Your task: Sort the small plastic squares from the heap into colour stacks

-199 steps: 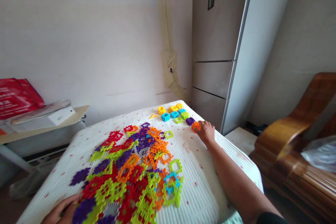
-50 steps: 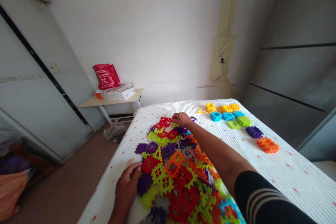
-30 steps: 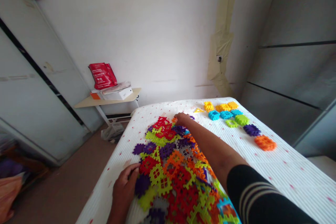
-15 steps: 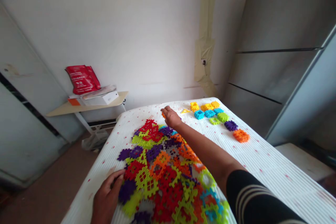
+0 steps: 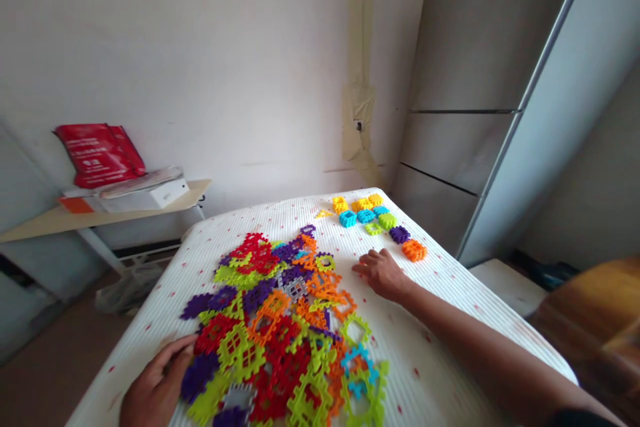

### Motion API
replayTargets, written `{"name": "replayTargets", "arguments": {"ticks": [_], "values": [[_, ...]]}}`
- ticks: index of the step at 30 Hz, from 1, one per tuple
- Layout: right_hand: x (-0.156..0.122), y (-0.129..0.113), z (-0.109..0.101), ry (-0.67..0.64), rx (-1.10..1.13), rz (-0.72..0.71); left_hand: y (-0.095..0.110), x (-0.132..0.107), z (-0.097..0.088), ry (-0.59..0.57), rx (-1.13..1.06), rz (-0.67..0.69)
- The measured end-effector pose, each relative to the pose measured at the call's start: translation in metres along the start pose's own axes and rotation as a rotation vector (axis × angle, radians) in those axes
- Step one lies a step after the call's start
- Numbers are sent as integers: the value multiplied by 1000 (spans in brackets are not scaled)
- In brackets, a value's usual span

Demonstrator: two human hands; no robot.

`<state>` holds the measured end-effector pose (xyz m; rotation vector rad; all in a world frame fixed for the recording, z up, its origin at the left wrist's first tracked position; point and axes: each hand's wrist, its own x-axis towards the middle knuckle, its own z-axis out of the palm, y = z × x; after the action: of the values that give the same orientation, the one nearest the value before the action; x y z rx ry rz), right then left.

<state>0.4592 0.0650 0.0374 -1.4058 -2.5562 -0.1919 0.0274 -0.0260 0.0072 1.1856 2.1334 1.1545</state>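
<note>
A spread-out pile of flat toothed plastic building pieces in several colours lies on the white cloth (image 5: 240, 210). At its left edge, the fingertips of my left hand (image 5: 157, 380) rest against the pile, by a red piece (image 5: 215, 333) and a purple piece (image 5: 200, 377). That hand is open, thumb and forefinger extended. To the right of the pile, my right hand (image 5: 383, 273) is palm down over the cloth, fingers bent but apart. Nothing shows in it, though its underside is hidden. Nearest to it are an orange piece (image 5: 345, 303) and a lime ring-shaped piece (image 5: 325, 261).
Assembled blocks stand at the far right: yellow (image 5: 340, 205), blue (image 5: 348, 219), lime (image 5: 387, 221), purple (image 5: 399, 234) and orange (image 5: 415, 251). A side table (image 5: 200, 191) at left carries a red bag (image 5: 97, 153) and a white box (image 5: 167, 193). A grey refrigerator (image 5: 450, 147) stands at right.
My right hand has moved from the far end of the pile toward me and right, onto the cloth. The view has turned right. My left hand stays at the pile's left edge.
</note>
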Motion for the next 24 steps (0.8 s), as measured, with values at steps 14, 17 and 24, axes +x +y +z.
{"name": "replayTargets", "arguments": {"ticks": [14,17,24], "values": [[-16,3,4,43,79,582,-10,4,1,32,58,65],[-11,-10,6,-12,-4,603,-9,3,0,43,72,75],[-6,-15,8,-47,-7,586,7,-2,-1,77,77,66]]}}
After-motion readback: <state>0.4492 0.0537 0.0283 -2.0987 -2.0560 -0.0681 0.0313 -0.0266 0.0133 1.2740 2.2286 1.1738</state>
